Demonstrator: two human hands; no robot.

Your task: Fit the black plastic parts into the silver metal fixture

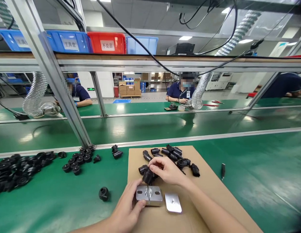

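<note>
Head view shows a silver, slotted block (154,198).

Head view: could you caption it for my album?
Left grip on a silver metal block, right grip on a black fitting, over brown cardboard.

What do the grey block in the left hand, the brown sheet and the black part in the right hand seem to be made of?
Grey block: looks like bare metal, perhaps aluminium; silvery with bright reflections.
Brown sheet: probably cardboard; matt, plain tan surface.
Black part: likely moulded plastic, slightly glossy with soft highlights, though coated metal remains possible.
</note>
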